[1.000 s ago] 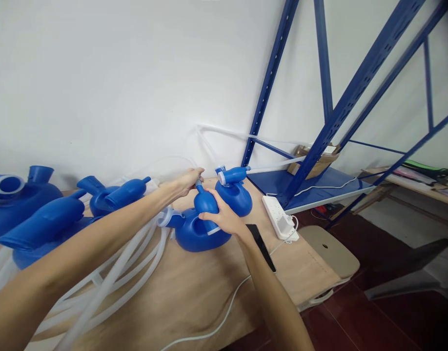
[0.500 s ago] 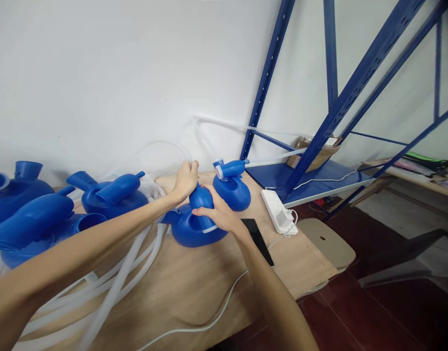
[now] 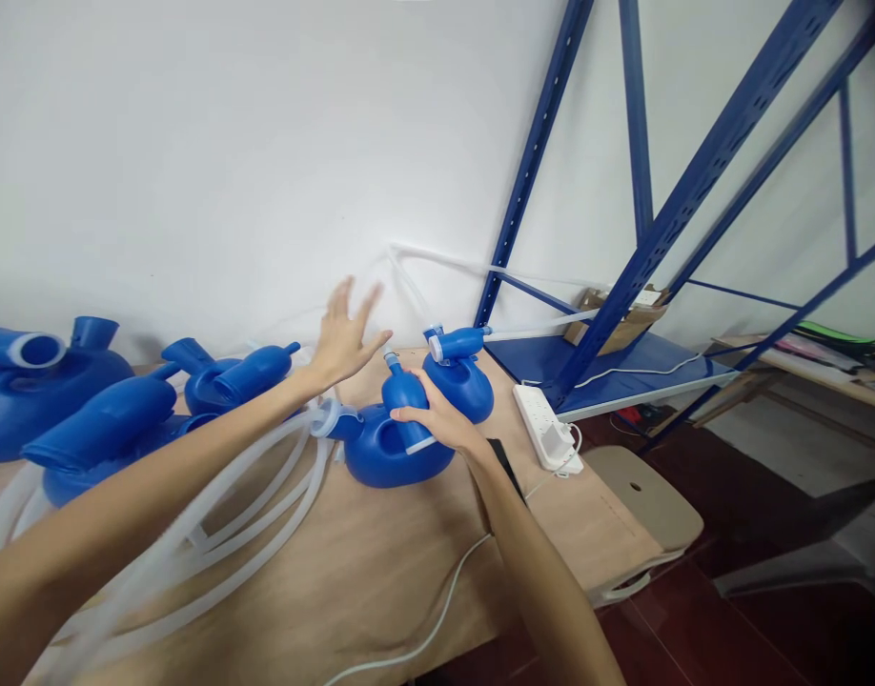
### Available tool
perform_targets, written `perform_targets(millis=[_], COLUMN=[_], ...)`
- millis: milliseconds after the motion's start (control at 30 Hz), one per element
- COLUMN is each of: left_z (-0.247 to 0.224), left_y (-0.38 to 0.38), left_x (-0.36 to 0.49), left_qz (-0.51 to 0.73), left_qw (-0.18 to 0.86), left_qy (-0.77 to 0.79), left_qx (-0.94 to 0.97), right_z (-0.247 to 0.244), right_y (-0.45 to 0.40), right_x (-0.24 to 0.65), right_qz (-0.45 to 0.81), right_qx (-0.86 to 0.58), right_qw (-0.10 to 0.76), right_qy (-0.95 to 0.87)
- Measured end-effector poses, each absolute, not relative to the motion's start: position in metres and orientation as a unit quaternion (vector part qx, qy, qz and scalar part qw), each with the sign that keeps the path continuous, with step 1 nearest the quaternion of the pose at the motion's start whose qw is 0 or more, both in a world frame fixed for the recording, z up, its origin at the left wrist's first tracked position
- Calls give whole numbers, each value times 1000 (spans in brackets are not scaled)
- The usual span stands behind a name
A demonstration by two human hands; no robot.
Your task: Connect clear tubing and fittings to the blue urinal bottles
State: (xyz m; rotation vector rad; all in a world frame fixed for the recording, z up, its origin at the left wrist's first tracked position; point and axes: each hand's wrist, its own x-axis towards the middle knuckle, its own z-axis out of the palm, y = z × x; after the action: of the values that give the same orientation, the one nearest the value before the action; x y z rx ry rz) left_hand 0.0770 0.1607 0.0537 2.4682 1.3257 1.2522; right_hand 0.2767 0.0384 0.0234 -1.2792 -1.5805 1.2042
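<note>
My right hand is wrapped round a blue plastic funnel piece with a narrow spout pointing up and away. It is held just above a blue urinal bottle lying on the table, whose neck with a clear collar faces left. A clear fitting sits at the tip of the spout. Raised left of that tip, my left hand has its fingers spread and holds nothing; it is slightly blurred. Behind my right hand stands another blue urinal bottle with a funnel piece and a tube attached.
Several more blue bottles stand on the left, with loops of translucent tubing in front. A white power strip, a dark phone and a white cable lie on the right. Beyond is a blue metal rack and a stool.
My left hand has let go at the spout's tip and moved up and left, its fingers opening. The right hand keeps its hold on the funnel piece. The view has shifted slightly.
</note>
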Motion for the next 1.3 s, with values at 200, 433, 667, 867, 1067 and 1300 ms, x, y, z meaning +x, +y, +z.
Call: perform_targets(millis=[200, 433, 667, 867, 1067, 1300], left_z=[62, 60, 71, 78, 77, 80], left_y=[176, 184, 185, 181, 190, 186], left_x=[80, 107, 107, 107, 113, 106], left_qz=[143, 123, 70, 44, 14, 8], left_qw=[33, 47, 79, 120, 188, 248], left_qy=[238, 250, 246, 263, 311, 344], left_qx=[960, 959, 963, 956, 932, 906], right_z=[20, 20, 21, 27, 30, 35], right_y=[39, 37, 38, 36, 37, 39], right_x=[279, 282, 281, 277, 277, 276], right_qz=[469, 491, 481, 447, 416, 420], right_qx=[-484, -476, -500, -517, -520, -490], right_qw=[384, 386, 372, 356, 329, 334], right_qy=[-632, -619, -617, -637, -669, -687])
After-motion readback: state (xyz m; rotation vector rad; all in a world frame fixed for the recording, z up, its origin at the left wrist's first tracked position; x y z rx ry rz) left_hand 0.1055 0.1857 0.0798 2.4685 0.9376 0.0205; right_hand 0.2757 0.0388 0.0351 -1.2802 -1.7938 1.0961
